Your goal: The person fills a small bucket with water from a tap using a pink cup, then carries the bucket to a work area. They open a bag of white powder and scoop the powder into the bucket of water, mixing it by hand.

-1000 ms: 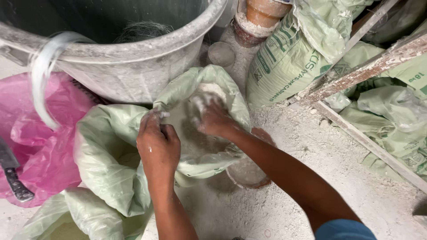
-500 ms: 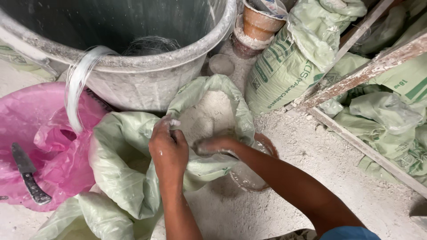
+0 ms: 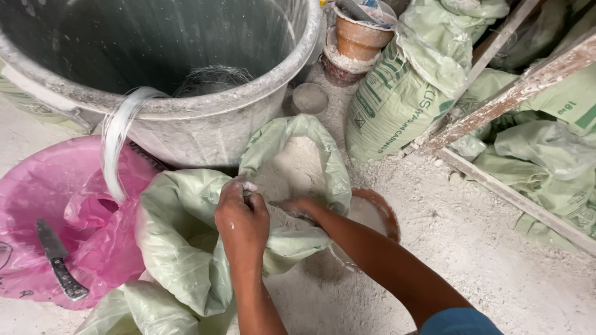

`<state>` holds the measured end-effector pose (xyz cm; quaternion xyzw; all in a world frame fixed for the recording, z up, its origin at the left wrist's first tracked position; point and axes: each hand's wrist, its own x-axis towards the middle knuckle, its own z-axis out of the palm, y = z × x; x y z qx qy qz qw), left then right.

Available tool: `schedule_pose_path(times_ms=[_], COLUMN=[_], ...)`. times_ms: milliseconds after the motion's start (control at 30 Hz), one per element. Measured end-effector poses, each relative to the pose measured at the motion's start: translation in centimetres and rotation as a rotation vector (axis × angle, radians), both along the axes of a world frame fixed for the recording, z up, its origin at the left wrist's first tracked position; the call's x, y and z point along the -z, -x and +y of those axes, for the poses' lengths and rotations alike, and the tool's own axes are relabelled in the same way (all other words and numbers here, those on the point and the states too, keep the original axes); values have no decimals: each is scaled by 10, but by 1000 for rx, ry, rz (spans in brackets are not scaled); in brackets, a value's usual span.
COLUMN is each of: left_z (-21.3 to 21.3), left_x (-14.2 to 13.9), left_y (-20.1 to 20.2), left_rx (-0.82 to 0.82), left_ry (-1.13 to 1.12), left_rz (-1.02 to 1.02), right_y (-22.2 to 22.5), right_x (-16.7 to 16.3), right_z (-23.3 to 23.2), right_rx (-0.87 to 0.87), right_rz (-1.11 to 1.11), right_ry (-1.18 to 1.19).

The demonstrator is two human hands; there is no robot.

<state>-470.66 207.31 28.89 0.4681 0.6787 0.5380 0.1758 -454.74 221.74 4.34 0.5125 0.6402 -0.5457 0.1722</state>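
Note:
An open pale green sack [image 3: 186, 248] lies on the dusty floor with white powder [image 3: 295, 167] in its mouth. My left hand [image 3: 242, 220] is closed on the sack's near edge and holds the opening up. My right hand [image 3: 298, 208] reaches into the opening, low in the powder and coated with it, so its fingers are partly hidden. Just right of the sack and under my right forearm sits a round bowl [image 3: 380, 214] with a brown rim and white powder in it.
A large grey tub [image 3: 186, 130] stands behind the sack, with a white band [image 3: 118, 142] hanging over its rim. A pink plastic bag [image 3: 43, 211] with a knife [image 3: 57, 259] on it lies left. A full green sack [image 3: 397, 99], a clay pot [image 3: 360, 37] and wooden slats [image 3: 509, 99] crowd the right.
My right hand has drawn back from deep in the powder to the near lip of the sack, close to the bowl. My left hand keeps its hold on the sack's edge.

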Motion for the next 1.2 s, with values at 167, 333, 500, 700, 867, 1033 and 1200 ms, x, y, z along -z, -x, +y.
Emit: schedule_pose_path(times_ms=[167, 333, 500, 700, 867, 1033, 1200], left_z=[10, 18, 23, 31, 35, 31, 29], left_x=[-1, 2, 0, 6, 14, 14, 13], left_y=[3, 0, -11, -20, -20, -23, -19], left_rx=[-16, -30, -34, -51, -43, -33, 0], left_ry=[-80, -19, -24, 7, -76, -15, -36], left_rz=[89, 34, 87, 91, 213, 147, 176], right_y=[-48, -74, -55, -35, -82, -159, -202], right_x=[-4, -21, -26, -49, -107, -160, -177], right_z=[-16, -27, -41, -47, -55, -52, -59], right_rx=[371, 638, 734, 743, 734, 693, 530], right_rz=[296, 644, 875, 1014, 1013, 723, 267], right_ry=[203, 383, 522, 584, 460, 71, -218])
